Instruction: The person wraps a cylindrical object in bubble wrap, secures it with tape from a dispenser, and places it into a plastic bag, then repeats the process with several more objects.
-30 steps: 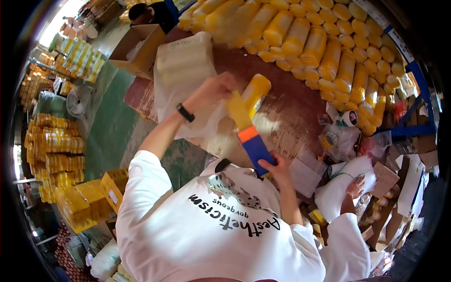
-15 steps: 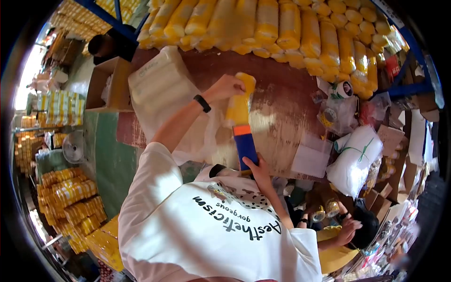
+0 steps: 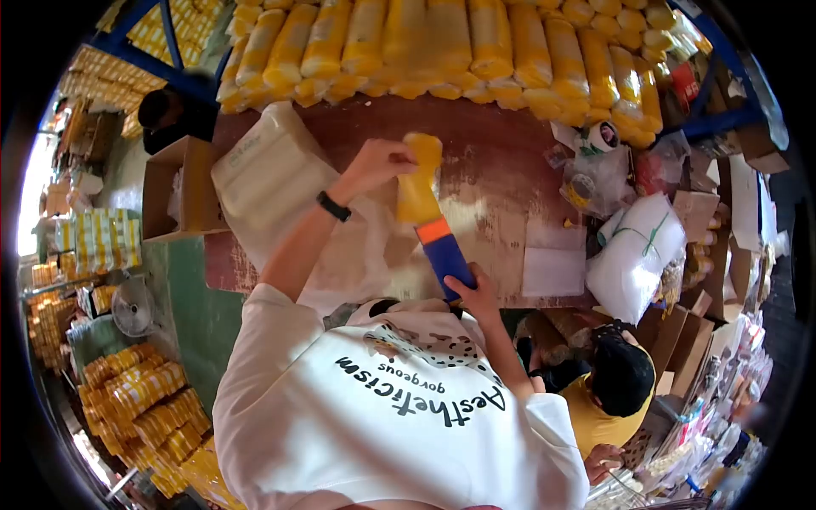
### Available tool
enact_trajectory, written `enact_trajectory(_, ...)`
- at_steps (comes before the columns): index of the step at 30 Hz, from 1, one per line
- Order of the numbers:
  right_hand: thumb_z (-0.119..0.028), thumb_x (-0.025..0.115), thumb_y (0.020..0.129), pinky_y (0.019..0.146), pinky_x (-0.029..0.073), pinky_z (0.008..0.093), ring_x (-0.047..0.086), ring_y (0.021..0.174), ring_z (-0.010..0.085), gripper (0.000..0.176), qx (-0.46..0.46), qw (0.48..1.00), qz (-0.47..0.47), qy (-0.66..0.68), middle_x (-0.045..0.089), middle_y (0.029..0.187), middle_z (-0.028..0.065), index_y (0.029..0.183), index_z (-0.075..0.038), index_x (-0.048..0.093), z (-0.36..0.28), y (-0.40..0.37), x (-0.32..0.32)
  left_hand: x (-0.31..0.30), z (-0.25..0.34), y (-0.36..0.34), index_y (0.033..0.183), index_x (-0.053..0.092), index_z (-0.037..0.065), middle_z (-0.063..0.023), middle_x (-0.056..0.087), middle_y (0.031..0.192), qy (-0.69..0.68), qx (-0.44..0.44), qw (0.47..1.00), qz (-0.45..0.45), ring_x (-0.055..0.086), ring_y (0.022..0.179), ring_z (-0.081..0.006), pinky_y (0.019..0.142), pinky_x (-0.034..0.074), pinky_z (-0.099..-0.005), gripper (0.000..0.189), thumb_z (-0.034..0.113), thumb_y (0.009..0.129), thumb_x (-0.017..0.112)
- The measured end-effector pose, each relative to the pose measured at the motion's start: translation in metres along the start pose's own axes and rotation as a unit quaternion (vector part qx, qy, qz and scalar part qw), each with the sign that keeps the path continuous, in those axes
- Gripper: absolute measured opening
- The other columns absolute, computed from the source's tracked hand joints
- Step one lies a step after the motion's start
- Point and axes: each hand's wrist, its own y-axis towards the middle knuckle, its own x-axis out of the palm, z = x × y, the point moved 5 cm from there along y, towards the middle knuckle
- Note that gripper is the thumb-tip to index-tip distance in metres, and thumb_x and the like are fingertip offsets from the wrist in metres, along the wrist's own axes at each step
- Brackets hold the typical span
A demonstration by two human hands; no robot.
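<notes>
Head view: one left hand (image 3: 378,163), black band at the wrist, fingers closed on the far end of a yellow strip (image 3: 411,202); one right hand (image 3: 478,293), clenched round the near end of a blue-and-orange tool (image 3: 445,262), from whose orange end the strip runs. One yellow-wrapped roll (image 3: 427,151), just beside the left fingers, partly behind the strip, over the red, worn table (image 3: 323,127). To the left, a translucent plastic bag (image 3: 276,161) of pale contents; beyond it, an open carton (image 3: 197,191). At the far side, yellow packs (image 3: 487,42), stacked in rows. To the right, a white bundle (image 3: 633,259) tied with green string. Near right, a person in yellow (image 3: 599,416), dark-capped or dark-haired, cannot tell which.
</notes>
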Motion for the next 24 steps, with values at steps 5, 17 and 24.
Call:
enact_trajectory(5,-0.034,0.076,0.075,0.056,0.045,0.0284,0.054,0.06,0.0127,0.04,-0.044,0.991,0.08,-0.101,0.059,0.067,0.0078,0.086,0.001,0.059,-0.048,-0.004,-0.037,0.001,0.037,-0.024,0.084,0.065,-0.001,-0.0087,0.067,0.077,-0.095,-0.001,0.994,0.057,0.064,0.071,-0.0133,0.067,0.05,-0.0251,0.014,0.01,0.077,0.069)
enact_trajectory(17,-0.041,0.073,0.076,0.048,0.041,0.027,0.053,0.053,0.0113,0.044,-0.006,0.987,0.153,0.051,0.058,0.06,0.0059,0.073,0.001,0.061,-0.077,0.003,-0.036,0.046,0.133,-0.081,0.08,0.063,0.007,-0.0039,0.06,0.079,0.259,0.298,0.911,0.125,0.06,0.079,-0.0224,0.067,0.052,-0.0317,0.025,0.001,0.056,0.064)
enact_trajectory(24,-0.047,0.072,0.074,0.048,0.042,0.0272,0.056,0.053,0.0138,0.051,-0.041,0.992,0.113,0.046,0.06,0.06,0.0079,0.073,0.003,0.063,-0.08,0.04,-0.026,0.052,0.162,-0.096,0.079,0.059,0.003,-0.0048,0.057,0.08,0.342,0.445,0.819,0.115,0.058,0.081,-0.0199,0.077,0.055,-0.0302,0.02,0.002,0.059,0.063)
